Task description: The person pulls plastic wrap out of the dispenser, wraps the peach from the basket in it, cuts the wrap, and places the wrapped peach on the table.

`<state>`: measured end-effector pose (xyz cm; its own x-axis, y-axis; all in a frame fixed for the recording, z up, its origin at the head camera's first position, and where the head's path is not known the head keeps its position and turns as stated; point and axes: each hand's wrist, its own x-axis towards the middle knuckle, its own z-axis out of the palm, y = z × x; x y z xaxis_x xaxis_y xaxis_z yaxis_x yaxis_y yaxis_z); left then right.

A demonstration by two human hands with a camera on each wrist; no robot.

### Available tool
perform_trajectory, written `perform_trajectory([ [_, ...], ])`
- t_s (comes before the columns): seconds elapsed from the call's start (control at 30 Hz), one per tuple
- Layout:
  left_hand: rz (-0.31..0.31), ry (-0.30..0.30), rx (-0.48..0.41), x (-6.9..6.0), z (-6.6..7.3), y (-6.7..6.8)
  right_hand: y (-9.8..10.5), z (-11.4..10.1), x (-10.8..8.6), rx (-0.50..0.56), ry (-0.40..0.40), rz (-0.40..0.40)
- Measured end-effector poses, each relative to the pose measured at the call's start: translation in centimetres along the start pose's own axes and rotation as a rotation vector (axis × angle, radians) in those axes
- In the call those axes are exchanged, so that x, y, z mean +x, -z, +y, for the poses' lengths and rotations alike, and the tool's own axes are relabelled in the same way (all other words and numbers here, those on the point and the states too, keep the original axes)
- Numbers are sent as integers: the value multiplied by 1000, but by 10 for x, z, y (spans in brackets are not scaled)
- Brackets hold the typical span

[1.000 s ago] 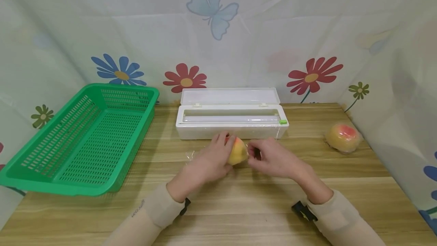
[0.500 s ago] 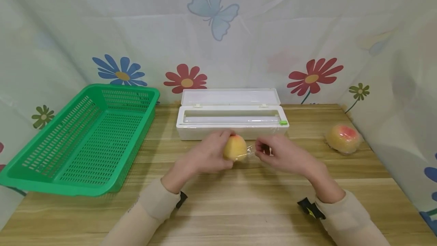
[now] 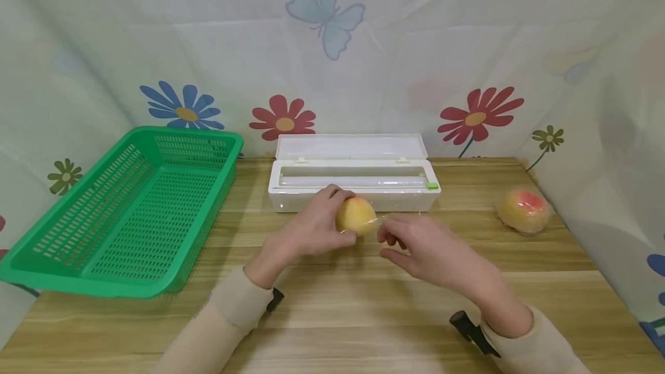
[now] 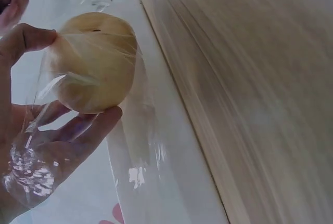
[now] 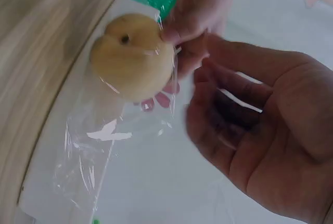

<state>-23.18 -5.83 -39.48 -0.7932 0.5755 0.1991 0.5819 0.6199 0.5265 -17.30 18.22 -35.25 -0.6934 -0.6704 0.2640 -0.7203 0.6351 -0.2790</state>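
A yellow peach (image 3: 357, 216) with clear plastic wrap (image 4: 78, 81) over it is held just in front of a white cling-film box (image 3: 353, 197). My left hand (image 3: 314, 225) grips the peach from the left, its thumb and fingers on opposite sides. Loose wrap trails past the peach in both wrist views, partly over the left palm. My right hand (image 3: 428, 250) hovers close to the peach's right side. Its fingers are loosely bent, and the head view shows the thumb apart from them. A thin edge of film reaches toward those fingertips; contact is unclear.
The box's lid (image 3: 352, 146) is raised, showing a roll (image 3: 353, 181) inside and a green cutter slider (image 3: 432, 186) at the right end. A second wrapped peach (image 3: 523, 211) sits near the right table edge. At left stands a green basket (image 3: 179, 284).
The film stretched between the peach and my right hand has slackened as that hand came back toward the peach. My left hand has tilted the peach and moved slightly toward the box.
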Motion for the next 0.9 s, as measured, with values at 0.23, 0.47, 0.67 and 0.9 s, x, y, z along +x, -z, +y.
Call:
perform_trajectory([
  [0.23, 67, 17, -29, 1, -2, 1, -18, -5, 7, -138, 11, 59],
  [0.47, 93, 35, -23, 1, -2, -2, -39, 5, 17, -124, 19, 151],
  [0.67, 68, -34, 42, 2, -4, -4, -55, 17, 30, -95, -5, 180],
  [0.9, 29, -42, 7, -1, -4, 1, -50, 23, 35, 37, -38, 144],
])
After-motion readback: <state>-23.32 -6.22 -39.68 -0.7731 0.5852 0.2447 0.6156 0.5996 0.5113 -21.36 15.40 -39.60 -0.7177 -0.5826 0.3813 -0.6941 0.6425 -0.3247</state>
